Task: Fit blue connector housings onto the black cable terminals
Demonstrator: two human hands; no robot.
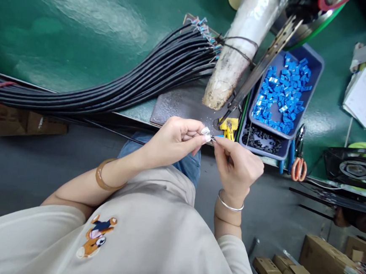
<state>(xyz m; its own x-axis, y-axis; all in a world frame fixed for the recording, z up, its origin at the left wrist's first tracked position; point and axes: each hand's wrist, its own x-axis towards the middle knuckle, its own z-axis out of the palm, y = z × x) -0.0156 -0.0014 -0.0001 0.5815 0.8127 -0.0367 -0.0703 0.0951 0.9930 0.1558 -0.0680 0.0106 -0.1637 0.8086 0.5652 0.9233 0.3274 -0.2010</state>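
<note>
My left hand point(183, 139) is closed in a pinch, with white coverings on its thumb and a fingertip. A single black cable point(116, 132) runs from the left behind this hand, and a thin dark end shows at the fingertips. My right hand point(238, 162) meets it there, thumb and forefinger pinched on something too small to make out. A bit of blue shows just above the right fingertips. Close by on the bench edge lies a yellow tool point(230, 127).
A thick bundle of black cables point(110, 97) with stripped coloured ends lies on the green bench point(83, 32). A wrapped column point(237, 48) and metal arm point(265, 61) lean over the brown board point(182, 105). To the right are a bin point(317, 65) of blue connectors, orange-handled scissors point(299, 168) and a fan point(358, 169).
</note>
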